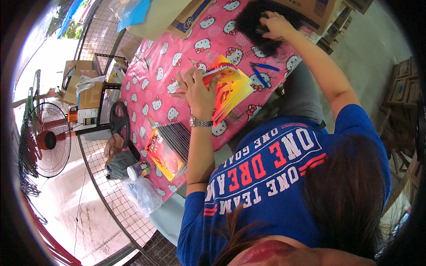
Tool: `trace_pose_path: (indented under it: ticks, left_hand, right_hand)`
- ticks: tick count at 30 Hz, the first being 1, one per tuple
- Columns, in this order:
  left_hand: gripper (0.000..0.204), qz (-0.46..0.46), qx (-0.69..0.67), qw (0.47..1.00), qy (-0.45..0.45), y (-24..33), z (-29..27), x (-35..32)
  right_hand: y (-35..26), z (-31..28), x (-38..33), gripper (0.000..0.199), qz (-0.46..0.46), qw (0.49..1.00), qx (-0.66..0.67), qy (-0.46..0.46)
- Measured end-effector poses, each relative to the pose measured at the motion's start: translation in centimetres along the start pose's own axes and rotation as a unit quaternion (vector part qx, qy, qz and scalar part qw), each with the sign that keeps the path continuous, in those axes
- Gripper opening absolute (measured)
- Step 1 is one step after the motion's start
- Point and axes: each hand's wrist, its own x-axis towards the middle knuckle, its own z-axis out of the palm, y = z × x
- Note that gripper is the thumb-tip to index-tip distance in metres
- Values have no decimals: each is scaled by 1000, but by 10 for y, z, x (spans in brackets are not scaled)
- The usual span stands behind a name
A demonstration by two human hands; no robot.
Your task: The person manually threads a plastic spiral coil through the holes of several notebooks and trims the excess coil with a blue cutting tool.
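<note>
My left hand (198, 91), with a metal watch on the wrist, is closed on a red and yellow booklet (214, 76). Below its fingers lie more loose booklets (235, 95), fanned out on the table. At the far right of the table, my right hand (276, 26) reaches into a heap of black binding coils (248, 27); its fingers are curled on some of them, and their tips are partly hidden. Blue-handled pliers (265, 73) lie between the heap and the booklets. Left of my left forearm, a stack of coil-bound notebooks (166, 153) has red and yellow covers.
A pink patterned cloth (146, 91) covers the table. Cardboard boxes (313, 13) stand at its far edge. A standing fan (49, 139), a white-lidded jar (138, 170) and a clear plastic bag (143, 195) are on the left. Wooden crates (399, 84) stand at the right.
</note>
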Motion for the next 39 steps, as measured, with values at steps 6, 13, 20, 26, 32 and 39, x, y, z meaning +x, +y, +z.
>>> trace_pose_path:
  ticks: [6, 13, 20, 26, 32, 39]
  left_hand:
    - [36, 69, -104, 992, -1, -5, -2, -4]
    - [38, 88, -143, 984, -53, -14, -5, 3]
    - [36, 106, -173, 976, -78, -17, -6, 10]
    - [32, 123, -183, 970, -98, -17, -15, 13]
    - [34, 125, -197, 967, -98, -26, -11, 12]
    - [37, 117, -210, 968, -77, -24, -9, 15]
  right_hand:
    - [-109, -73, 1, 56, -140, 671, 679, -264]
    - [-132, -78, -10, 62, -138, 583, 734, -321]
    - [-133, -76, 1, 67, -125, 638, 674, -351]
    - [-135, -65, 9, 66, -193, 547, 710, -400]
    - [-141, -65, 8, 56, -130, 559, 731, -369]
    - [-145, -69, 11, 55, -130, 585, 699, -390]
